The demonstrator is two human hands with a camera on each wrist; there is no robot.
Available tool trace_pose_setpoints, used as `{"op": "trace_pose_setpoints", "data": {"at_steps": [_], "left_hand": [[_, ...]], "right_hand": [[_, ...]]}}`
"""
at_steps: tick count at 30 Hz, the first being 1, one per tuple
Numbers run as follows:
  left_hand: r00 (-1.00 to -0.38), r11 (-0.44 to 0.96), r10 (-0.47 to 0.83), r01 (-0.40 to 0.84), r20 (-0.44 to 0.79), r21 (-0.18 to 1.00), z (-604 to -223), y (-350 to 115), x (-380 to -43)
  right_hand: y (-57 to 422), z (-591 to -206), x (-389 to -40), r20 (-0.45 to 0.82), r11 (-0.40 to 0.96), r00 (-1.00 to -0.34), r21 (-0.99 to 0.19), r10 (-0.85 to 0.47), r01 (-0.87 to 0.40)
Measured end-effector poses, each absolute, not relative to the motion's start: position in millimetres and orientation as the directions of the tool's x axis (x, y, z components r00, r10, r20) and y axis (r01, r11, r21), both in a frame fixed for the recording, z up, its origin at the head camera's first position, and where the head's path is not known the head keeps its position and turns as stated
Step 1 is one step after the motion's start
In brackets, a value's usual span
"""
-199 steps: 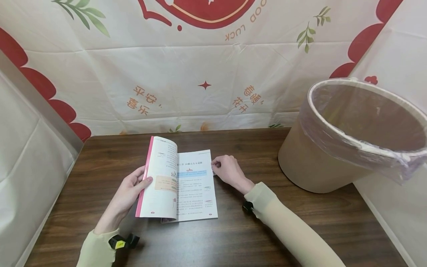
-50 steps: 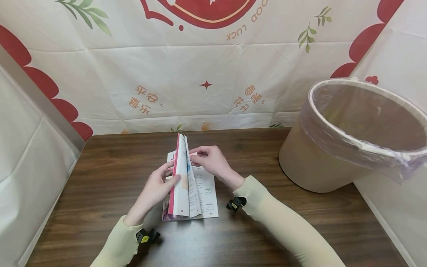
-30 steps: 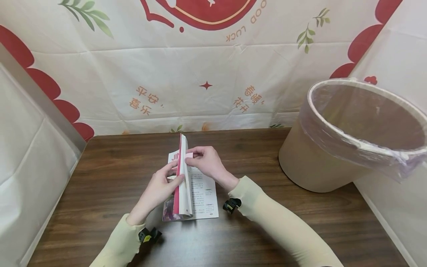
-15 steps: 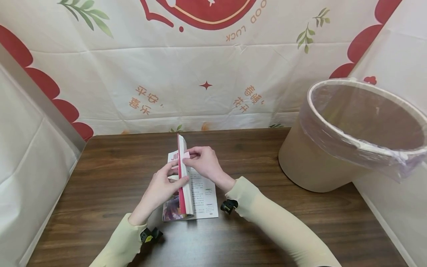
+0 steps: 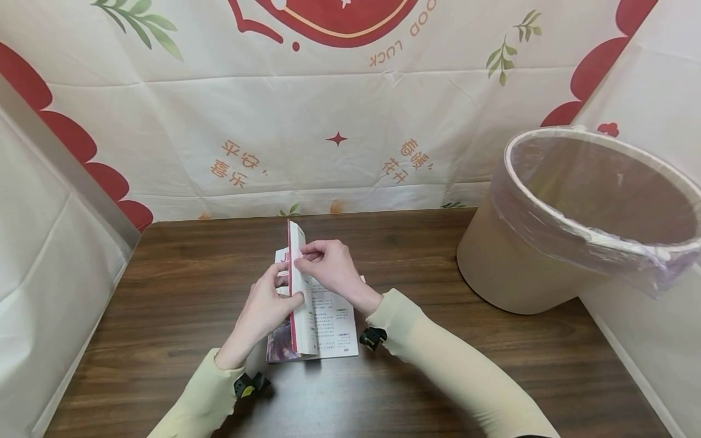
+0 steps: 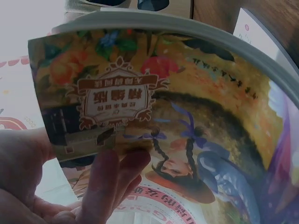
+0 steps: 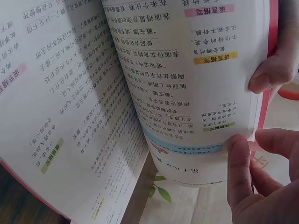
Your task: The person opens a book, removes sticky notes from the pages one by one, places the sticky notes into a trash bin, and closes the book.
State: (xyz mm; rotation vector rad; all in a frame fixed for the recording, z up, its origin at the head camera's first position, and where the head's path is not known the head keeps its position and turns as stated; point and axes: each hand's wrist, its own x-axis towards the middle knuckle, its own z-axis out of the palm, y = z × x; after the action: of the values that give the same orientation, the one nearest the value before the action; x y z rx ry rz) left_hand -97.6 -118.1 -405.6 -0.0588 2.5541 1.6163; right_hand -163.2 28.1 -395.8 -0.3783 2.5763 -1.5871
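Book (image 5: 334,331) lies near the middle of the brown desk (image 5: 175,280), parted: one side of printed pages flat on the right, the other side raised along its red-pink edge and standing nearly upright. Left hand (image 5: 264,309) at the raised part, clamped on it: thumb (image 7: 268,77) on the page face near the outer edge, fingers (image 6: 103,179) behind, against the painted cover. Right hand (image 5: 331,267) on the same raised part, farther from the person; fingertips together, pinching the page edge near a blue band of text, as the right wrist view shows. How many leaves sit in that pinch, cannot tell. Cover in left wrist view: flowers, a figure with braids, an ornate label. Pale sleeves (image 5: 454,365) on both arms, a small black device at each wrist. To the right, a tan bin (image 5: 509,261) with clear plastic liner over its rim, well apart from the book. Behind the desk, a white cloth (image 5: 285,115) printed with red shapes, leaves and characters.
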Motion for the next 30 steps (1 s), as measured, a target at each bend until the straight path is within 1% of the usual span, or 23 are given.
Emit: {"op": "trace_pose_setpoints", "data": {"at_steps": [5, 20, 26, 30], "left_hand": [[-0.992, 0.390, 0.044, -0.092, -0.118, 0.916, -409, -118, -97], [-0.991, 0.344, 0.067, -0.089, -0.119, 0.935, -411, -120, -99], [-0.988, 0.331, 0.069, -0.106, -0.136, 0.938, -412, -127, -100], [-0.991, 0.304, 0.073, -0.089, -0.116, 0.948, -413, -134, -99]], "right_hand": [[29, -396, -164, 0.058, 0.448, -0.968, -0.879, -0.243, -0.165], [38, -398, -167, 0.072, 0.472, -0.970, -0.863, -0.232, -0.177], [46, -399, -168, 0.043, 0.466, -0.973, -0.873, -0.226, -0.147], [54, -402, -167, 0.014, 0.464, -0.978, -0.879, -0.208, -0.112]]}}
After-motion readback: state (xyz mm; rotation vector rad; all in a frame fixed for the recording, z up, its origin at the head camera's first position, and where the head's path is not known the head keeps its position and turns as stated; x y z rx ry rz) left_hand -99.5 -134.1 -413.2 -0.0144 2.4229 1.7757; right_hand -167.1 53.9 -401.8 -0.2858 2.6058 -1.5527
